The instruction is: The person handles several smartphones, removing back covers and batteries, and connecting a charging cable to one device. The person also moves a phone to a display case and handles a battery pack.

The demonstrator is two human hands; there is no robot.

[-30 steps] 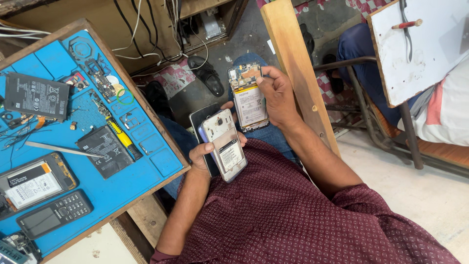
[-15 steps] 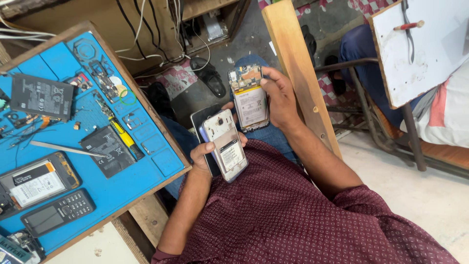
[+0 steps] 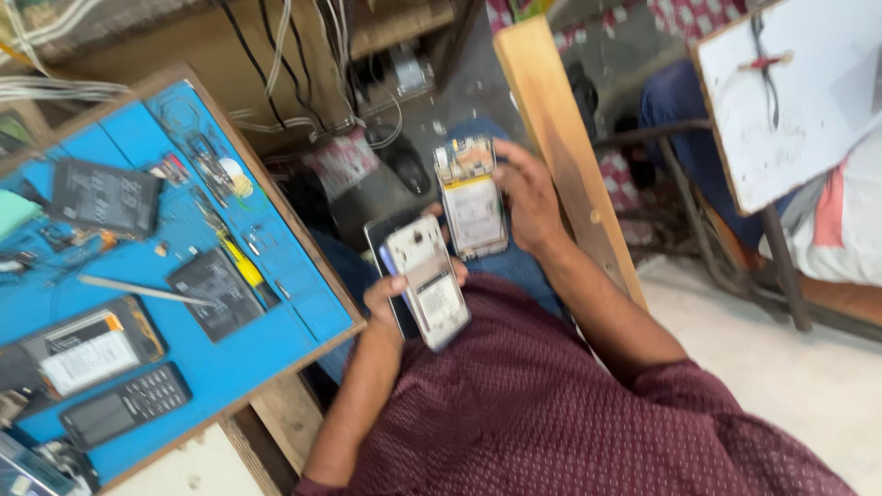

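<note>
Left hand (image 3: 390, 298): grip clamped on two stacked handsets, an opened white phone (image 3: 428, 281) over a dark phone (image 3: 386, 241); long axes run away from the body, tilted left. Held off the right edge of the blue surface (image 3: 294, 312).
Right hand (image 3: 525, 195): grip clamped on a backless phone frame (image 3: 471, 197), upright, just beyond and right of the white phone, nearly touching it.

Matt blue mat (image 3: 276, 303), wooden frame (image 3: 303, 248)
</note>
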